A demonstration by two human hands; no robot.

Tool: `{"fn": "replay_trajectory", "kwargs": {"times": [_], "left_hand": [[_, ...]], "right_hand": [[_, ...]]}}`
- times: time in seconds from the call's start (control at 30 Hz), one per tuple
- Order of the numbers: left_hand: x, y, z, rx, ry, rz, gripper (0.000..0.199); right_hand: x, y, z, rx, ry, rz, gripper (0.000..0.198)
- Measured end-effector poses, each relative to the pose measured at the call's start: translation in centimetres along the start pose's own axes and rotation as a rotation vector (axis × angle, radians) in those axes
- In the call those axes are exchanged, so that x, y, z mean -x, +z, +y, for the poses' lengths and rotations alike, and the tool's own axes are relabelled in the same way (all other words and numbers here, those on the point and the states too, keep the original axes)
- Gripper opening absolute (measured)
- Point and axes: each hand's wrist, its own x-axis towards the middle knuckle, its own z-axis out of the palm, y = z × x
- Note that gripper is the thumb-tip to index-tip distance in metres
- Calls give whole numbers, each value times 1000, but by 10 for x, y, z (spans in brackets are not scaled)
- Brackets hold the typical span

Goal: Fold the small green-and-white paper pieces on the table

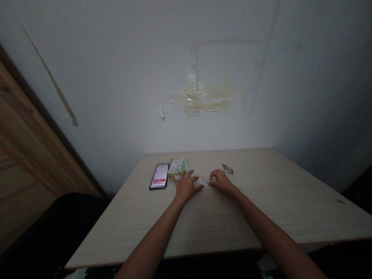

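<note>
A small white printed slip lies on the table between my two hands. It may be a paper or a small packet; I cannot tell which. My left hand rests at its left side with fingers spread, index finger and thumb around its left edge. Pinched at the slip's right edge are the thumb and curled fingers of my right hand. Just beyond my left fingers sits a stack of green-and-white printed packets. A small folded, colourful piece lies past my right hand.
A phone with a lit, pixelated screen lies left of the stack. The pale wooden table meets a white wall with clear tape on it. Wooden panelling and a dark object are at left.
</note>
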Motion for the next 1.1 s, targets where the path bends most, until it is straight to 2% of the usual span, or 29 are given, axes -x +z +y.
{"fn": "replay_trajectory", "kwargs": {"times": [0.17,0.47,0.57,0.73,0.9,1.1], "left_hand": [[-1,2,-2,8,9,4,45],[0,1,-2,16,21,-1,48],[0,0,-1,15,31,-8,49],[3,0,2,-21,45,7,39],[6,-2,5,-100,55,51,39],[6,-3,7,-157,51,100,42]], "right_hand": [[-4,-1,-2,35,38,-47,18],[-3,1,-5,39,77,-43,16],[-1,1,-3,24,50,-26,14],[2,3,3,-31,-27,29,10],[2,2,7,-106,-65,123,19],[7,-6,1,-83,-161,113,17]]}}
